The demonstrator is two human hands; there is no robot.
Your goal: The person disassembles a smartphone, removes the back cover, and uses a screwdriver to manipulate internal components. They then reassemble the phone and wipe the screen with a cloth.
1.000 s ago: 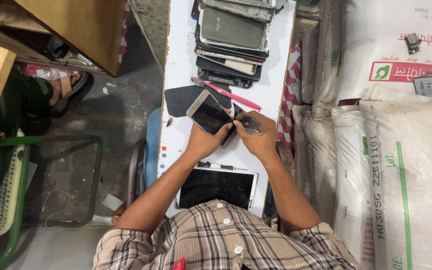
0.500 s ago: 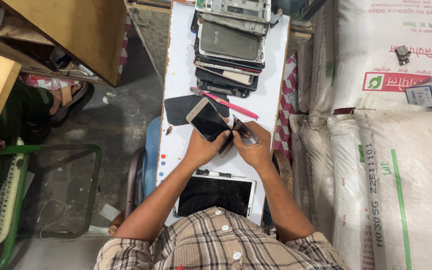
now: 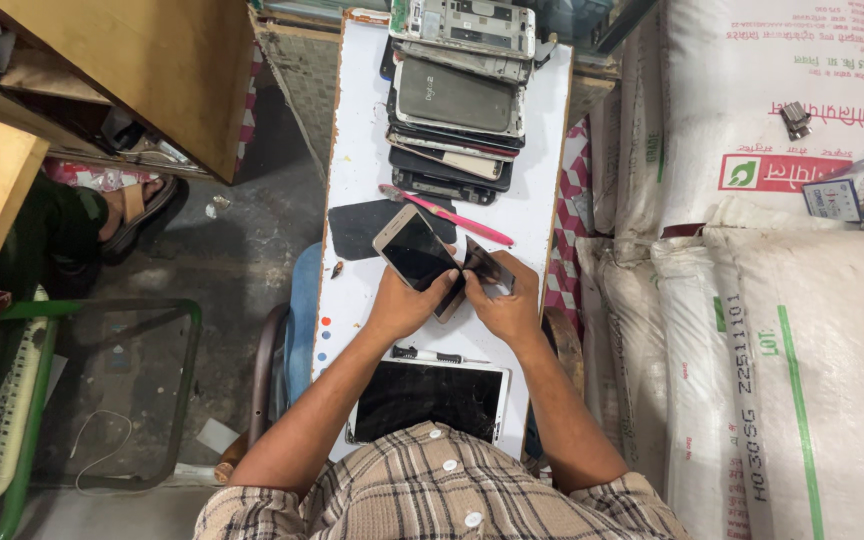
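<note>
My left hand (image 3: 404, 303) grips a gold-edged smartphone (image 3: 414, 250) with a dark screen, held tilted above the white table (image 3: 357, 160). My right hand (image 3: 505, 300) pinches a thin dark flat tool (image 3: 487, 264) whose edge meets the phone's right side. A white-framed tablet (image 3: 430, 397) with a dark screen lies on the table just below my hands, close to my chest. A small screwdriver (image 3: 430, 355) rests between the tablet and my hands.
A pink toothbrush (image 3: 447, 214) and a black mat (image 3: 364, 224) lie beyond the phone. Several phones and frames are stacked (image 3: 457, 95) at the table's far end. Big white sacks (image 3: 782, 300) stand on the right. Another person's sandalled foot (image 3: 130, 208) and a wooden shelf (image 3: 142, 70) are on the left.
My hands and the phone have stayed near the table's middle. The right hand's tool has shifted against the phone's right edge; the view has drifted slightly.
</note>
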